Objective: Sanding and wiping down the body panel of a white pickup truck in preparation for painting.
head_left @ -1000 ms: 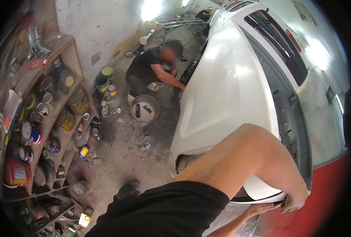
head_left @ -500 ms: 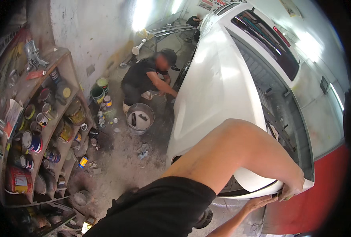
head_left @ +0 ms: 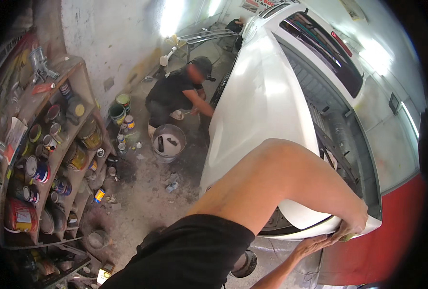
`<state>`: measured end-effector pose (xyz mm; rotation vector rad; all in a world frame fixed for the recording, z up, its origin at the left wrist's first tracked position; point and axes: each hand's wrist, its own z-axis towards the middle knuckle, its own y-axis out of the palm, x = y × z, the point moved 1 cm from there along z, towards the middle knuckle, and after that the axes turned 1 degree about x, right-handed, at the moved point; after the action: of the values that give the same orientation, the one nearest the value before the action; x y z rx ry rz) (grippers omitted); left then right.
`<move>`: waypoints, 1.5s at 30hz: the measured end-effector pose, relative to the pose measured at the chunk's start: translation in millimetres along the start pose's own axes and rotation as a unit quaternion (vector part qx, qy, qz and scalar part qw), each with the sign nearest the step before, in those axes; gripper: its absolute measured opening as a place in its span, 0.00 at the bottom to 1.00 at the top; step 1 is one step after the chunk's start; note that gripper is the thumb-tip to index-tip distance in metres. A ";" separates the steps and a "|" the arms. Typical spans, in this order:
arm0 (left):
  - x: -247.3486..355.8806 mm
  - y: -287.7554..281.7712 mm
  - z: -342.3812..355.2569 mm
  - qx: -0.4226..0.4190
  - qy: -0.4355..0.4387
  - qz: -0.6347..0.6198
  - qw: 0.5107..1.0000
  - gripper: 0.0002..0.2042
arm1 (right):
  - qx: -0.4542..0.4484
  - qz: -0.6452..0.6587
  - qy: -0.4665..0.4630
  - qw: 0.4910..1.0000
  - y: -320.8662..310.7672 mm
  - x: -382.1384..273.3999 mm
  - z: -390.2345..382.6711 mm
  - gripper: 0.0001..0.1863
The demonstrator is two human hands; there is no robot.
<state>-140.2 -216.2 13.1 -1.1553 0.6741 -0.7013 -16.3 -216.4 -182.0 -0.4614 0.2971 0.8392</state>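
Note:
A white pickup truck [head_left: 252, 106] fills the right side, its open bed facing me. My bent left arm reaches over its rear corner. There, at the lower rear edge of the bed side, my left hand [head_left: 355, 222] is closed around a small yellow-green piece [head_left: 347, 237], mostly covered by the fingers; its kind is unclear. Just left of it, my right hand [head_left: 314, 245] lies with fingers stretched out along the underside of that same edge. Its fingertips come close to the left hand. Beside the hands, a dark opening [head_left: 276, 224] shows in the truck's rear corner.
A co-worker [head_left: 173, 94] crouches by the truck's wheel, near a bucket [head_left: 182, 144] of whitish liquid. Wooden shelves [head_left: 86, 79] with several paint cans stand at left. A dark round container [head_left: 245, 265] sits below my arms. A red panel [head_left: 392, 231] is at right.
The view has shifted slightly. My left hand has turned a little at the edge, baring more of the yellow-green piece. The co-worker's head has moved slightly.

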 end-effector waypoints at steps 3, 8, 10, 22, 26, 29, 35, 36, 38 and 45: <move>0.9 -1.9 -1.0 0.004 -0.018 0.025 1.000 0.26 | -0.003 -0.011 0.039 0.999 1.7 10.6 -5.5 0.39; 1.3 -1.5 -5.2 0.023 -0.004 0.024 0.999 0.27 | 0.032 0.028 0.074 0.996 9.0 -20.3 -8.0 0.40; 1.5 -2.8 -7.1 0.016 -0.004 0.020 1.000 0.27 | 0.038 0.032 0.071 0.996 8.7 -34.7 -7.1 0.40; 1.2 0.7 -4.3 0.041 0.008 0.030 0.999 0.20 | 0.026 -0.006 0.031 0.999 5.3 -24.4 -1.9 0.40; -0.5 -1.6 -3.0 0.082 0.020 0.004 0.996 0.17 | -0.001 0.031 -0.044 0.999 2.4 -53.9 -7.4 0.38; -9.0 11.3 7.9 0.159 0.016 -0.020 0.987 0.16 | -0.034 0.076 -0.135 0.987 5.3 -55.4 -24.1 0.39; 4.0 -11.6 -6.6 0.129 0.006 -0.018 0.991 0.15 | -0.020 0.060 0.234 0.970 -18.3 54.8 66.9 0.30; 4.2 -9.0 -7.8 0.129 0.011 -0.016 0.991 0.15 | -0.015 0.059 0.234 0.970 -20.3 61.6 62.7 0.30; 0.3 -1.5 -7.6 0.138 -0.010 0.009 0.990 0.15 | -0.072 0.010 0.133 0.988 -15.4 70.6 47.3 0.30; 1.2 -2.7 -7.7 0.139 0.033 0.015 0.990 0.13 | 0.017 0.073 -0.004 0.997 -9.5 23.7 17.1 0.30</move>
<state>-145.9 -222.2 13.5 -0.8667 0.6262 -0.7842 7.3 -198.1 -174.8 -0.4084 0.3411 0.9776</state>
